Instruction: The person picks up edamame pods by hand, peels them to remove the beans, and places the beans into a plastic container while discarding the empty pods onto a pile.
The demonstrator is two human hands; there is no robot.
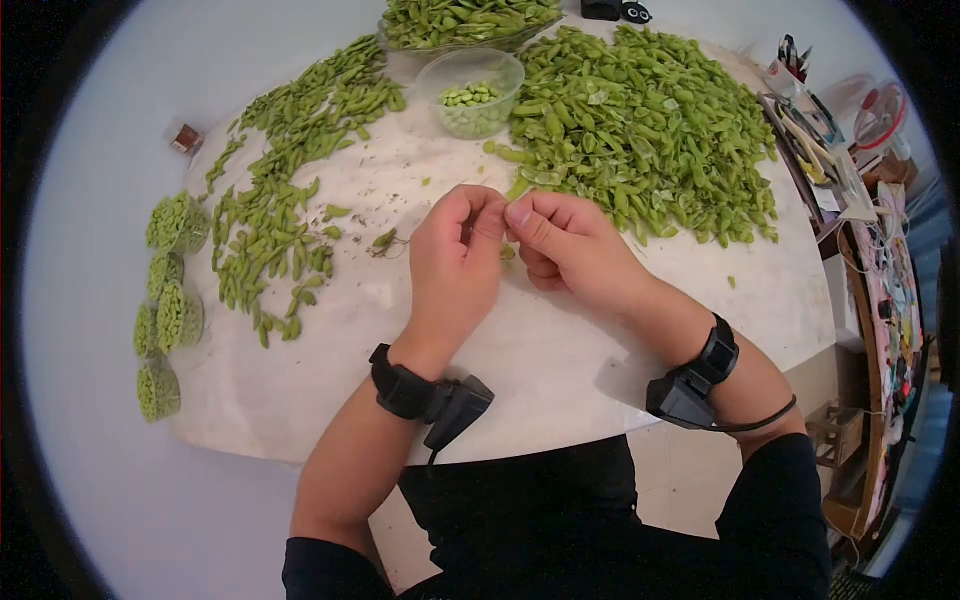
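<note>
Over the middle of the table my left hand (458, 245) and my right hand (572, 238) meet, thumbs and forefingers pinched together. A green edamame pod (516, 188) shows at the fingertips, mostly hidden by them. Beyond my hands stands a clear plastic tub (470, 95) partly filled with shelled beans (468, 96). A big heap of pods and opened shells (640, 130) spreads to the right. Unopened-looking pods (270, 235) lie scattered on the left, and one darker pod (384, 240) rests just left of my left hand.
A glass bowl piled with pods (465, 25) stands at the back. Several tubs of beans (176, 315) line the left table edge. A pale cover (300, 400) lies over the table. On the right are a cluttered shelf (850, 190) and a red-rimmed strainer (880, 115).
</note>
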